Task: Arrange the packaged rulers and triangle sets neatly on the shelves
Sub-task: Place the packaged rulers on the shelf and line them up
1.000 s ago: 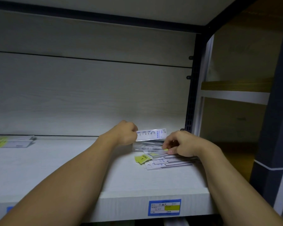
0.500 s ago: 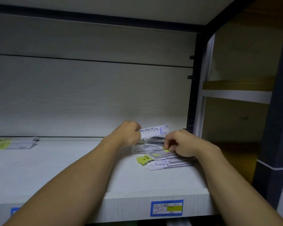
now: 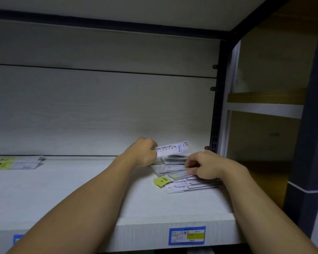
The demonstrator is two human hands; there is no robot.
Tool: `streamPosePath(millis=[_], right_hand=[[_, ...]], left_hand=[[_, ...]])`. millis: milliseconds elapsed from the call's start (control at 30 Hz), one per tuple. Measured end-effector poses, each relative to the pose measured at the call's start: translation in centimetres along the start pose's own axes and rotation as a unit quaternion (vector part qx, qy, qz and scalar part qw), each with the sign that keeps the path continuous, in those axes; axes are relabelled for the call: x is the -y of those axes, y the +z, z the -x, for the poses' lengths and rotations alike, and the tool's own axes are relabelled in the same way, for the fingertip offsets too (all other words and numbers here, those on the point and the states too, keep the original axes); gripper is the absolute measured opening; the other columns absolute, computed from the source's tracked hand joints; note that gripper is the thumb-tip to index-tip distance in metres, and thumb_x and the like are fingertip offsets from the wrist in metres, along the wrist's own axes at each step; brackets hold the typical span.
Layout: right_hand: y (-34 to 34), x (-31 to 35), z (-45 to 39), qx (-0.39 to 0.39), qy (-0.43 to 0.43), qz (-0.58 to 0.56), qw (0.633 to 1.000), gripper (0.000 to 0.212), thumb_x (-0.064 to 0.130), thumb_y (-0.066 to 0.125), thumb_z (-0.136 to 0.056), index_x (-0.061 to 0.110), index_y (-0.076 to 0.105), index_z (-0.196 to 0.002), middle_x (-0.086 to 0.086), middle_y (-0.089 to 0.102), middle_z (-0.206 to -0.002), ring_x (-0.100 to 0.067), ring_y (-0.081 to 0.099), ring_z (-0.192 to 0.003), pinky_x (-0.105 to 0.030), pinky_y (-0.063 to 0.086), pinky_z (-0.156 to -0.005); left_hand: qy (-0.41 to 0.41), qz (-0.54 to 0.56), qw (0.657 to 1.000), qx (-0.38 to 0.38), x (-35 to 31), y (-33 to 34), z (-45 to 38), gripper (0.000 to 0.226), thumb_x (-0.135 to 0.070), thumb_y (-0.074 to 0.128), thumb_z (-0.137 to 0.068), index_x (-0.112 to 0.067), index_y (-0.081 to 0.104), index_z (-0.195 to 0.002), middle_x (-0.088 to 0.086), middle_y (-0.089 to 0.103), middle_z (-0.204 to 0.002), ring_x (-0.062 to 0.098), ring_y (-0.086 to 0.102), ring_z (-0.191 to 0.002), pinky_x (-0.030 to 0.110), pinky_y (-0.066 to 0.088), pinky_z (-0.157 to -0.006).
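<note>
Ruler (image 3: 173, 148) clamped in left grip (image 3: 145, 153); right grip (image 3: 204, 166) pinching pack (image 3: 174, 160) above pile (image 3: 189, 185). Risk: pile fanning out if nudged.

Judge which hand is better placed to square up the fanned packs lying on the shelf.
Probably the right hand: its fingers already pinch a pack at the loose pile on the shelf. The left hand is busy, holding a ruler pack tilted up above it.

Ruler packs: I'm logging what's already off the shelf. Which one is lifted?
The numbered ruler pack gripped by the left hand, raised near the back panel. The other packs lie flat under the right hand.
</note>
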State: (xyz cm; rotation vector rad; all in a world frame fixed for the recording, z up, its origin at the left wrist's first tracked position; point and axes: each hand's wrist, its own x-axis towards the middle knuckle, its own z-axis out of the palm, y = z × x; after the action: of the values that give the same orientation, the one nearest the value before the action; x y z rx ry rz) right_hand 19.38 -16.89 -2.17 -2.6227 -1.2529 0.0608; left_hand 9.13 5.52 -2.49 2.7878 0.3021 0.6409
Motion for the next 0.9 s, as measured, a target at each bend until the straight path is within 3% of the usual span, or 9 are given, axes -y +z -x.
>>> streamPosePath(millis=[133, 200, 267, 400, 533, 633, 800, 900], right_hand=[[0.3, -0.3, 0.0, 0.003, 0.010, 0.065, 0.998, 0.040, 0.063, 0.055, -0.082, 0.045, 0.055, -0.118, 0.007, 0.058, -0.123, -0.025, 0.048, -0.118, -0.046, 0.039, -0.104], [-0.2, 0.3, 0.4, -0.035, -0.059, 0.028, 0.997, 0.030, 0.045, 0.069, -0.085, 0.040, 0.062, -0.114, 0.015, 0.062, -0.115, -0.013, 0.052, -0.112, -0.037, 0.040, -0.100], [-0.6, 1.0, 0.8, -0.047, -0.116, 0.004, 0.992, 0.022, 0.028, 0.075, -0.086, 0.034, 0.071, -0.106, 0.013, 0.061, -0.106, -0.005, 0.054, -0.101, -0.030, 0.046, -0.091], [-0.4, 1.5, 0.8, -0.022, -0.127, -0.021, 0.991, 0.013, 0.021, 0.078, -0.085, 0.029, 0.080, -0.094, 0.011, 0.062, -0.094, -0.007, 0.059, -0.089, -0.029, 0.052, -0.085], [-0.4, 1.0, 1.0, -0.011, -0.103, -0.088, 0.991, 0.013, 0.019, 0.082, -0.081, 0.029, 0.075, -0.076, 0.009, 0.073, -0.087, -0.010, 0.065, -0.080, -0.032, 0.057, -0.079], [-0.4, 1.1, 1.1, 0.010, -0.091, -0.093, 0.991, 0.011, 0.020, 0.080, -0.082, 0.028, 0.075, -0.086, 0.007, 0.071, -0.085, -0.007, 0.062, -0.077, -0.027, 0.054, -0.078], [-0.5, 1.5, 1.2, 0.054, -0.068, -0.107, 0.990, 0.036, 0.019, 0.073, -0.089, 0.031, 0.067, -0.123, 0.004, 0.066, -0.112, -0.013, 0.062, -0.106, -0.027, 0.048, -0.099], [-0.4, 1.3, 1.3, 0.060, -0.061, -0.112, 0.990, 0.040, 0.022, 0.074, -0.089, 0.034, 0.063, -0.126, 0.008, 0.065, -0.116, -0.009, 0.060, -0.111, -0.028, 0.045, -0.104]], left_hand=[[0.001, -0.004, 1.000, 0.001, -0.3, -0.2, 0.2, 0.022, -0.006, 0.046, -0.078, -0.014, 0.046, -0.058, 0.003, 0.050, -0.067, 0.028, 0.052, -0.069, 0.031, 0.036, -0.054], [0.000, -0.004, 1.000, 0.005, -0.3, -0.2, 0.2, 0.024, -0.005, 0.047, -0.080, -0.015, 0.047, -0.059, 0.003, 0.050, -0.067, 0.026, 0.051, -0.069, 0.029, 0.035, -0.052], [0.000, -0.003, 1.000, 0.008, -0.4, -0.1, 0.2, 0.023, -0.006, 0.046, -0.081, -0.014, 0.049, -0.060, 0.003, 0.051, -0.068, 0.025, 0.051, -0.069, 0.029, 0.035, -0.053], [-0.004, -0.004, 1.000, 0.005, -0.2, -0.1, 0.2, 0.023, -0.006, 0.046, -0.079, -0.014, 0.046, -0.057, 0.003, 0.049, -0.065, 0.027, 0.050, -0.067, 0.030, 0.035, -0.054], [-0.008, -0.011, 1.000, 0.002, 0.0, -0.2, 0.1, 0.018, -0.009, 0.046, -0.076, -0.012, 0.045, -0.058, 0.004, 0.049, -0.065, 0.030, 0.053, -0.069, 0.030, 0.037, -0.054], [-0.007, -0.009, 1.000, 0.005, -0.2, -0.2, 0.2, 0.021, -0.008, 0.046, -0.077, -0.014, 0.045, -0.058, 0.003, 0.049, -0.066, 0.028, 0.052, -0.069, 0.029, 0.035, -0.053], [-0.008, -0.010, 1.000, 0.007, 0.0, -0.1, 0.0, 0.020, -0.007, 0.046, -0.078, -0.014, 0.048, -0.059, 0.003, 0.051, -0.068, 0.028, 0.054, -0.071, 0.029, 0.036, -0.053], [-0.008, -0.013, 1.000, 0.006, 0.0, -0.1, 0.0, 0.017, -0.008, 0.046, -0.077, -0.012, 0.049, -0.061, 0.005, 0.053, -0.069, 0.030, 0.055, -0.072, 0.031, 0.038, -0.055]])
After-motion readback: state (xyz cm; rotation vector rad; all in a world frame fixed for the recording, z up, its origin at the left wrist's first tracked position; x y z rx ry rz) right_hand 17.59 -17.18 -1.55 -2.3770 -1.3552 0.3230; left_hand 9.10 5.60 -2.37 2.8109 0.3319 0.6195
